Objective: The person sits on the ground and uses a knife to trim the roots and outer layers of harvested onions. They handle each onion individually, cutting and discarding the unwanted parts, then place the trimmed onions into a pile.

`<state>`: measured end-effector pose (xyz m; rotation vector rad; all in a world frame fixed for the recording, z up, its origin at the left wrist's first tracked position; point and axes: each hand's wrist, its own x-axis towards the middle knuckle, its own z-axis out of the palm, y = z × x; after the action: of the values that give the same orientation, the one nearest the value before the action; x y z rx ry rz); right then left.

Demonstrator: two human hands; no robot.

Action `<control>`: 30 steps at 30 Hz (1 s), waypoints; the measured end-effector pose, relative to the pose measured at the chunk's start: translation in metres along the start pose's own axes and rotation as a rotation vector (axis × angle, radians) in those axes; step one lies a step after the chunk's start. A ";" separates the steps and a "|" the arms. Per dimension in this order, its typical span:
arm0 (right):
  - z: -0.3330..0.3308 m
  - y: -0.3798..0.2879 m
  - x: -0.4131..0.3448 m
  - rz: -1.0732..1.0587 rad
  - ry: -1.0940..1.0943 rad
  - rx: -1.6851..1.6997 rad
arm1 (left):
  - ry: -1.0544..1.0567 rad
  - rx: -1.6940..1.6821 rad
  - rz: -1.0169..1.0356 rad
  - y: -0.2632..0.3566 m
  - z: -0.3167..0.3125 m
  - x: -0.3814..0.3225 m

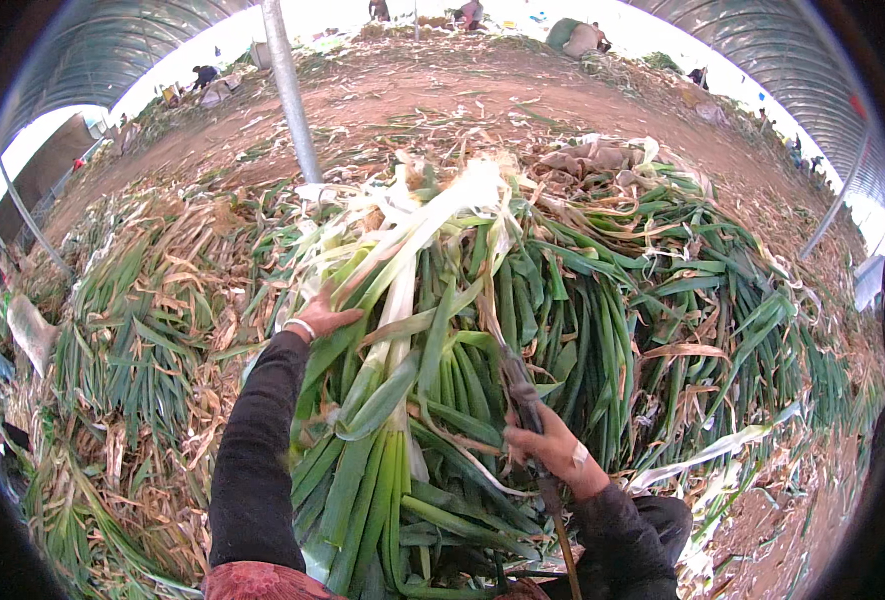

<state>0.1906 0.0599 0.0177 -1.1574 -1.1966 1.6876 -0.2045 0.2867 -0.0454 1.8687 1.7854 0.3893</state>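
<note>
Large leafy green stalks with white shafts, apparently leeks or large green onions (390, 322), lie heaped before me, white ends away from me. My left hand (324, 313), a white band at its wrist, rests on the left side of this heap with thumb spread; whether it grips a stalk is unclear. On the right, my right hand (551, 444) is closed around a dark, slender rod-like tool (519, 379), whose far end reaches up among the leaves and whose thin hose or cord (565, 551) trails down towards me. A pale strip circles one right finger or the hand's back.
A metal pole (292, 97) rises beyond the heap, left of centre. More green stalks (720, 285) lie right, and others (135, 337) left among dry husks. Bare brown soil (472, 82) stretches behind. People and sacks (583, 39) are far off under a hooped tunnel roof (780, 52).
</note>
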 end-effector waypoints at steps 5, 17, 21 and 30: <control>0.001 -0.028 0.076 -0.019 0.089 0.180 | -0.025 -0.044 -0.060 -0.006 -0.005 -0.004; -0.056 0.016 -0.068 0.099 0.147 -0.009 | 0.377 0.080 -0.007 0.060 0.017 -0.026; -0.086 -0.002 -0.092 0.101 0.275 0.097 | 0.222 0.346 -0.165 0.097 0.026 0.021; -0.123 -0.004 -0.088 0.105 0.291 0.336 | 0.562 0.394 0.560 0.246 0.062 0.101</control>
<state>0.3349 0.0139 0.0244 -1.2162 -0.6550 1.6497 0.0435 0.3767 0.0243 2.7573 1.7205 0.8906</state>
